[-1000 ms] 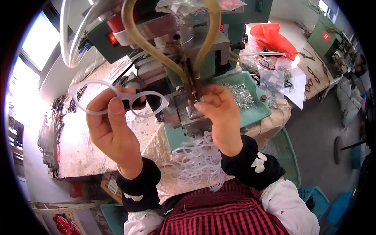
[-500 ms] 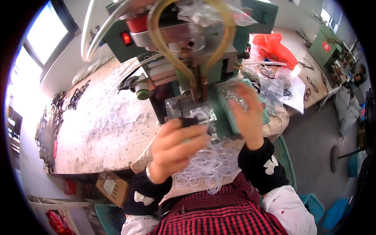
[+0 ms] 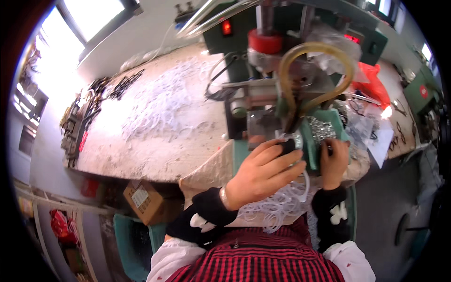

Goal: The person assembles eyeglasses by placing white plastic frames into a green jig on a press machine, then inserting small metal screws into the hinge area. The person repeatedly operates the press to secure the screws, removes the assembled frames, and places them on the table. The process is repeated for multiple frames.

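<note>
Reaching in under the green press (image 3: pixel 282 94), I hold a thin white plastic ring (image 3: pixel 300 181) at its small fixture. My left hand (image 3: pixel 263 174) curls over the ring's near side, fingers closed loosely around it; my right hand (image 3: pixel 332 160) pinches something at the fixture's far side, though I cannot tell exactly what. The ring looks light, springy and easily bent, so I judge it best gripped by the rim with fingertips. More white rings (image 3: pixel 277 209) pile just below my wrists, others scatter on the tabletop (image 3: pixel 155 117) left of my hands.
</note>
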`<state>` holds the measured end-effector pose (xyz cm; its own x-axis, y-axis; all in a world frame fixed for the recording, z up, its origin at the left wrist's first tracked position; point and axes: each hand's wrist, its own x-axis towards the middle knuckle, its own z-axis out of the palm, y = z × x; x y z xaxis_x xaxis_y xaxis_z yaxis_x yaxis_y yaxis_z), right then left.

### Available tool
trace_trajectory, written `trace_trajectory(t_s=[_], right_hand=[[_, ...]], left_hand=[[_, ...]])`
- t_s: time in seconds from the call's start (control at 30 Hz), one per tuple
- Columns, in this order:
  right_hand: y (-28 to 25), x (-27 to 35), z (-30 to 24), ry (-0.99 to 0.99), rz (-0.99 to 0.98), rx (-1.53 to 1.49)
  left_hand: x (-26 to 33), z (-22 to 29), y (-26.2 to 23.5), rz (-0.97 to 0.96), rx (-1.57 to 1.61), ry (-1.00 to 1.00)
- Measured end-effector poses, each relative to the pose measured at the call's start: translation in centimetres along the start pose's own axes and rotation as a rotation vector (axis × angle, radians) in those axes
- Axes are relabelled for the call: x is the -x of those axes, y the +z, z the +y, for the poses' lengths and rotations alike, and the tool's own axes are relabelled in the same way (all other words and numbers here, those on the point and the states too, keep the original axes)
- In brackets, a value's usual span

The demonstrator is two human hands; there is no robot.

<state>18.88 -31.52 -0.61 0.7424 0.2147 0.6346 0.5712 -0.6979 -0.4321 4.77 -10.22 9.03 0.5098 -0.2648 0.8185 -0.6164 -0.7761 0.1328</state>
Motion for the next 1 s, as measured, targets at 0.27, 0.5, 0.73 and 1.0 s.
trace_trajectory(t_s=[0.27, 0.5, 0.73, 1.0], right_hand=[[1.6, 1.1, -0.4, 0.076, 0.360, -0.273], [0.5, -2.6, 1.1, -0.090, 0.009, 0.144], [-0.8, -4.7, -0.2, 0.213, -0.046, -0.221], [0.6, -5.6, -1.0, 0.432, -0.074, -0.879]], left_hand=[[0.2, 0.5, -0.8, -0.006, -0.094, 0.083], [1.4, 1.9, -4.7, 0.131, -0.124, -0.031], [0.0, 0.4, -7.0, 0.457, 0.262, -0.257], [-3.9, -1.4, -7.0, 0.500, 0.397, -0.565]])
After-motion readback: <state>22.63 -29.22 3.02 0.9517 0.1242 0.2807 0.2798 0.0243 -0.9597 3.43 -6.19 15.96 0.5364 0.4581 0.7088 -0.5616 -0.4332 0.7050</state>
